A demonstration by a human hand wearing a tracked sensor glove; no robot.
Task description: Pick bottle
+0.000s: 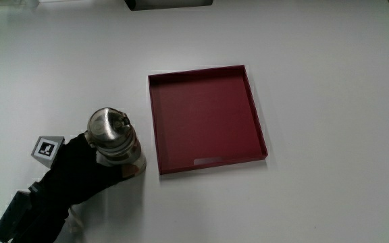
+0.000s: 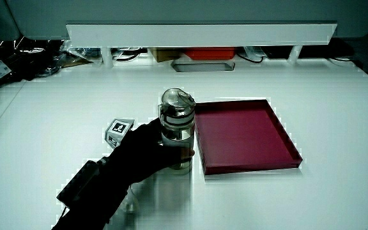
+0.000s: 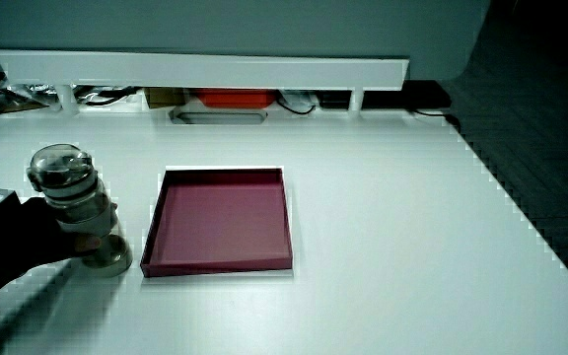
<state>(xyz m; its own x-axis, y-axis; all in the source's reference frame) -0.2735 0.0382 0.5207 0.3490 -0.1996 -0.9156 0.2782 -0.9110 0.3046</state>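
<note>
The hand (image 1: 80, 165) is wrapping its fingers around the clear bottle (image 1: 115, 138) — standing upright just beside the red tray (image 1: 255, 115) — so the grasp looks made, the lift not yet.

Hand (image 1: 86, 165) grips upright bottle (image 1: 113, 138) on table (image 1: 316, 189), just beside red tray (image 1: 208, 118).

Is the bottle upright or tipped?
Upright. The bottle stands on the table beside the red tray, cap upward in both side views, the hand wrapped around it.
</note>
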